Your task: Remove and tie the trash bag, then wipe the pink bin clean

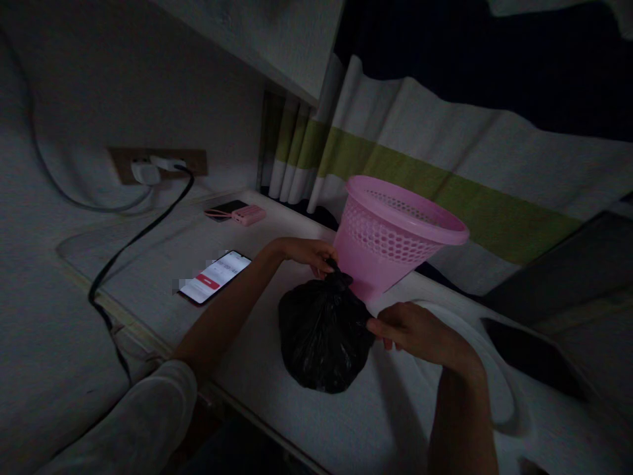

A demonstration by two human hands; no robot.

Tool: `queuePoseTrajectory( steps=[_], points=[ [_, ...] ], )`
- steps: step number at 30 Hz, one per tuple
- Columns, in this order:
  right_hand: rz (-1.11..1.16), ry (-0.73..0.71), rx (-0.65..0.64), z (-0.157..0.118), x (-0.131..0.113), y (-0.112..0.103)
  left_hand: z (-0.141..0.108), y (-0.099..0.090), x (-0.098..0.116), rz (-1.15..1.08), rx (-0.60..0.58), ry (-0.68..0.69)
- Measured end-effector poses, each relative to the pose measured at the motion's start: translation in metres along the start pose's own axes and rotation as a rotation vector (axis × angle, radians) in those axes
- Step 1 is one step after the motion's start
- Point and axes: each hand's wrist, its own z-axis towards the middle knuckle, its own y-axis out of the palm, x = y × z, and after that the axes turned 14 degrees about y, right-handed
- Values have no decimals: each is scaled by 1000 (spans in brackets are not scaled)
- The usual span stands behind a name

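Note:
A full black plastic garbage bag [324, 336] rests on the white table, its neck gathered and twisted into a knot at the top. My left hand [316, 254] is closed on the gathered top of the bag, thumb and fingers pinching it beside the knot. With thumb and forefinger, my right hand [403, 326] pinches the bag's upper right side. Just behind the bag stands a pink plastic wastebasket [376, 251], upright, with a perforated band under its rim. What fills the bag is hidden.
Left of my forearm lies a lit phone [216, 277]. Farther back are a pink power bank [248, 214] and a dark flat device [222, 210]. A black cable [143, 227] runs from the wall socket [195, 161] over the table's left edge. Striped curtains [395, 125] hang behind; a shelf [277, 39] juts overhead.

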Motion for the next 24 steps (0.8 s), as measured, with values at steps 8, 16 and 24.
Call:
queuePoseTrajectory(
  steps=[8,16,24],
  points=[
    [-153,-31,157,-21,-24,5,0,-1,4,64,13,-4],
    [-354,207,383,5,-58,31,-1,0,6,34,45,3],
    [-429,154,408,1,-64,33,1,0,11,229,134,-92]
  ],
)
